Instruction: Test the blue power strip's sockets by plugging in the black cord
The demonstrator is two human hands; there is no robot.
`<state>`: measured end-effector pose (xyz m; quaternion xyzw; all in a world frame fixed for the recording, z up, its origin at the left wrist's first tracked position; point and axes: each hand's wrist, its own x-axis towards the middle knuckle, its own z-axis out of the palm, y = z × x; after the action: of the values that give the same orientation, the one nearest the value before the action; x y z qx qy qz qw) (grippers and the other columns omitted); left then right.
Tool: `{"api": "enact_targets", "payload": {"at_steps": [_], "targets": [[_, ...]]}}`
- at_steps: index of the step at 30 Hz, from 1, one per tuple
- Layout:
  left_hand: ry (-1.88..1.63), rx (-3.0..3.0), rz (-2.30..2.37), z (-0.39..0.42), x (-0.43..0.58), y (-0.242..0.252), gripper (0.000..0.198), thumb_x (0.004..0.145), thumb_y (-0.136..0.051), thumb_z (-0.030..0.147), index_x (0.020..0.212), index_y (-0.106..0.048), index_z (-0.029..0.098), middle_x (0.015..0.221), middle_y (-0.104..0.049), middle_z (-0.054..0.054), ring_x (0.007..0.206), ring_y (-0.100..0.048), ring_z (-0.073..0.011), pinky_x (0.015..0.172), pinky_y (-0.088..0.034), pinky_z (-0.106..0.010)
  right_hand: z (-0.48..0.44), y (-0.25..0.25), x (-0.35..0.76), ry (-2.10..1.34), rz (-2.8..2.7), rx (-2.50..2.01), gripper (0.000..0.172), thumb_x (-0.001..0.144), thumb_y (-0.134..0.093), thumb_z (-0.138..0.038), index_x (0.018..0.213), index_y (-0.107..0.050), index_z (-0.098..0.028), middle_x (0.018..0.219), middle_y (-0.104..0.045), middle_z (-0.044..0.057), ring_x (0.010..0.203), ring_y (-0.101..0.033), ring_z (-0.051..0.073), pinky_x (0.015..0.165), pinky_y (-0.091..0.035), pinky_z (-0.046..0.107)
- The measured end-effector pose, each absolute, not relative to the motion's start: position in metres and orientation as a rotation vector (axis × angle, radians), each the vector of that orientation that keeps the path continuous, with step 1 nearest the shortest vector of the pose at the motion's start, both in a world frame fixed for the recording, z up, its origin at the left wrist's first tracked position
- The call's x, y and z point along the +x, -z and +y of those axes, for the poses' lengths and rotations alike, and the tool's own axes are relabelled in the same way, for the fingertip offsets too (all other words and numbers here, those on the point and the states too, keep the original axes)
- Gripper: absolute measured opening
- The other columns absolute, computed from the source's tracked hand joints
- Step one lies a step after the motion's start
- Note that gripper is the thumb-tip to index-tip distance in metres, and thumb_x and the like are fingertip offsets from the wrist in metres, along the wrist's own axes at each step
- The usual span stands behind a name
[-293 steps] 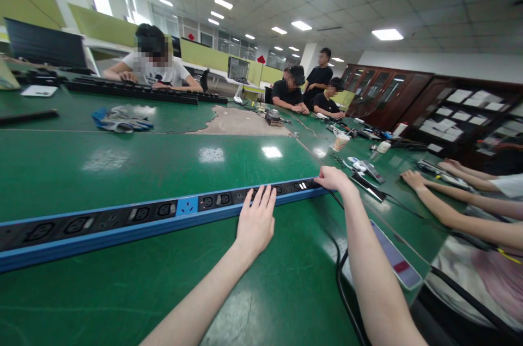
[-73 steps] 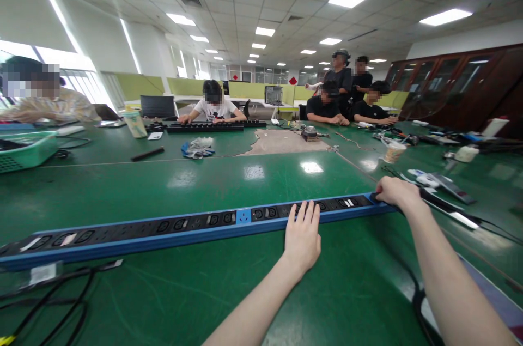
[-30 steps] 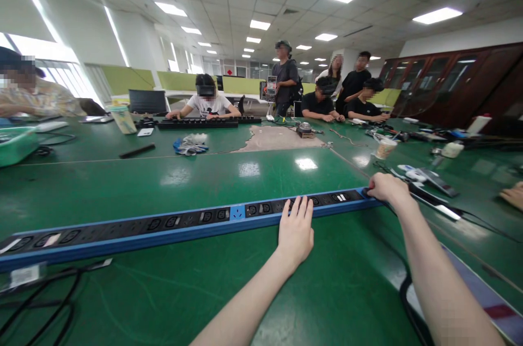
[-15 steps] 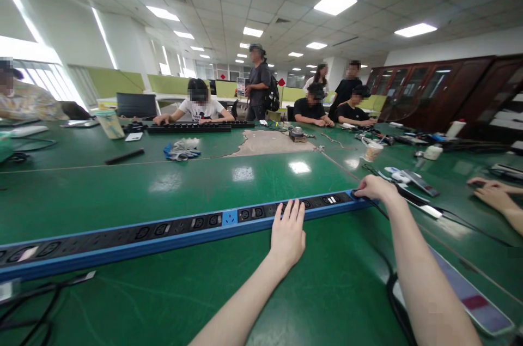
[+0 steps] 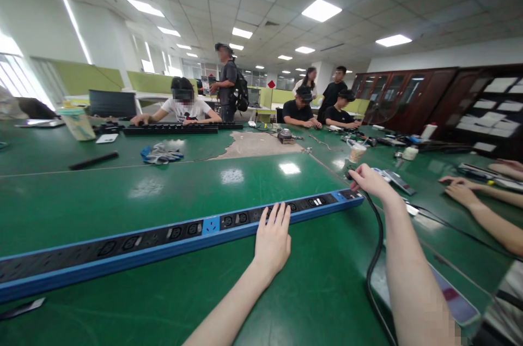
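Nearest, a phone (image 5: 455, 297) lies partly hidden under the right forearm, and a black power cable (image 5: 376, 250) loops down beside that arm. The left hand (image 5: 273, 240) lies open and palm down, its fingers spread over the sockets of a long blue-and-black power distribution strip (image 5: 180, 245); this runs across the green table (image 5: 134, 308) beneath that hand, with a blue outlet (image 5: 211, 225) just left of it. The right hand (image 5: 370, 180) pinches the cable's black plug (image 5: 350, 173) in its fingertips, held just above the strip's right end, apart from its sockets. Well to the right of the right hand, a co-worker's hands (image 5: 463, 193) rest on the tabletop. Beyond the right hand stands a drink cup (image 5: 357, 153); farther out past the left hand lie crumpled blue-and-grey work gloves (image 5: 161, 154) and, left of them, a black bar (image 5: 93, 161).
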<state>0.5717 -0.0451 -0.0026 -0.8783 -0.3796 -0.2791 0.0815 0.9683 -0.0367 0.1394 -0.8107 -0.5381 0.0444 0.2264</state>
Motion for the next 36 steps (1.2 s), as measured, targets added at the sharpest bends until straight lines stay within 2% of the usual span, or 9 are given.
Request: {"api": "enact_targets", "payload": {"at_steps": [6, 9, 13, 17, 20, 26, 29, 32, 36], "targets": [[0.864, -2.644, -1.127, -0.047, 0.572, 0.001, 0.074, 0.096, -0.053, 0.028, 0.167, -0.035, 0.02, 0.172, -0.037, -0.008, 0.16, -0.032, -0.026, 0.134, -0.019, -0.051, -0.052, -0.144, 0.984, 0.111, -1.545, -2.376, 0.021, 0.095, -0.065, -0.045, 0.096, -0.062, -0.024, 0.065, -0.072, 0.004, 0.068, -0.073, 0.025, 0.067, -0.052, 0.032], [0.858, -2.644, -1.129, -0.047, 0.571, 0.0, 0.074, 0.096, -0.052, 0.027, 0.167, -0.035, 0.02, 0.172, -0.037, -0.008, 0.16, -0.033, -0.0262, 0.134, -0.02, -0.051, -0.049, -0.135, 0.987, -0.011, -1.607, -2.389, 0.019, 0.092, -0.067, -0.039, 0.099, -0.065, -0.022, 0.068, -0.074, 0.004, 0.069, -0.074, 0.024, 0.066, -0.052, 0.03], [0.849, -2.637, -1.129, -0.047, 0.571, 0.0, 0.074, 0.096, -0.053, 0.028, 0.167, -0.034, 0.02, 0.172, -0.038, -0.008, 0.16, -0.033, -0.0261, 0.134, -0.019, -0.051, -0.041, -0.124, 0.978, -0.249, -1.613, -2.274, 0.026, 0.091, -0.064, -0.034, 0.113, -0.068, -0.021, 0.071, -0.076, 0.001, 0.062, -0.072, 0.02, 0.063, -0.054, 0.027], [0.839, -2.637, -1.136, -0.047, 0.571, 0.0, 0.074, 0.096, -0.053, 0.028, 0.167, -0.035, 0.021, 0.172, -0.037, -0.008, 0.159, -0.033, -0.0259, 0.134, -0.018, -0.049, -0.039, -0.122, 0.96, -0.313, -1.644, -2.143, 0.021, 0.089, -0.067, -0.038, 0.1, -0.076, -0.023, 0.062, -0.072, 0.0, 0.057, -0.07, 0.019, 0.061, -0.056, 0.027], [0.832, -2.64, -1.139, -0.047, 0.571, 0.0, 0.074, 0.096, -0.052, 0.028, 0.167, -0.034, 0.021, 0.172, -0.037, -0.008, 0.16, -0.032, -0.0256, 0.134, -0.018, -0.049, -0.037, -0.123, 0.954, -0.361, -1.585, -2.097, 0.022, 0.089, -0.067, -0.038, 0.1, -0.077, -0.022, 0.065, -0.074, 0.003, 0.061, -0.073, 0.021, 0.062, -0.058, 0.028], [0.828, -2.643, -1.135, -0.047, 0.57, 0.0, 0.073, 0.097, -0.052, 0.029, 0.167, -0.035, 0.02, 0.172, -0.037, -0.008, 0.159, -0.033, -0.0264, 0.134, -0.019, -0.05, -0.034, -0.116, 0.969, -0.67, -1.55, -2.01, 0.038, 0.088, -0.06, -0.021, 0.124, -0.07, -0.015, 0.087, -0.082, 0.009, 0.083, -0.079, 0.022, 0.077, -0.061, 0.029], [0.832, -2.644, -1.135, -0.047, 0.57, 0.0, 0.073, 0.097, -0.052, 0.029, 0.167, -0.034, 0.02, 0.172, -0.037, -0.008, 0.159, -0.033, -0.0263, 0.134, -0.019, -0.05, -0.035, -0.115, 0.978, -0.638, -1.618, -2.058, 0.045, 0.081, -0.069, -0.018, 0.126, -0.068, -0.015, 0.089, -0.082, 0.008, 0.088, -0.079, 0.023, 0.08, -0.061, 0.029], [0.835, -2.648, -1.134, -0.047, 0.57, 0.0, 0.074, 0.097, -0.052, 0.029, 0.168, -0.033, 0.02, 0.173, -0.036, -0.009, 0.16, -0.033, -0.0267, 0.134, -0.018, -0.05, -0.039, -0.121, 0.977, -0.561, -1.674, -2.11, 0.037, 0.084, -0.073, -0.027, 0.119, -0.072, -0.016, 0.087, -0.082, 0.008, 0.085, -0.079, 0.024, 0.077, -0.06, 0.029], [0.837, -2.652, -1.13, -0.046, 0.569, 0.0, 0.074, 0.097, -0.052, 0.029, 0.168, -0.033, 0.02, 0.173, -0.036, -0.009, 0.16, -0.032, -0.0266, 0.134, -0.018, -0.051, -0.045, -0.134, 0.965, -0.216, -1.763, -2.16, 0.026, 0.086, -0.075, -0.037, 0.109, -0.079, -0.025, 0.084, -0.081, 0.004, 0.082, -0.077, 0.025, 0.075, -0.058, 0.029]]}}
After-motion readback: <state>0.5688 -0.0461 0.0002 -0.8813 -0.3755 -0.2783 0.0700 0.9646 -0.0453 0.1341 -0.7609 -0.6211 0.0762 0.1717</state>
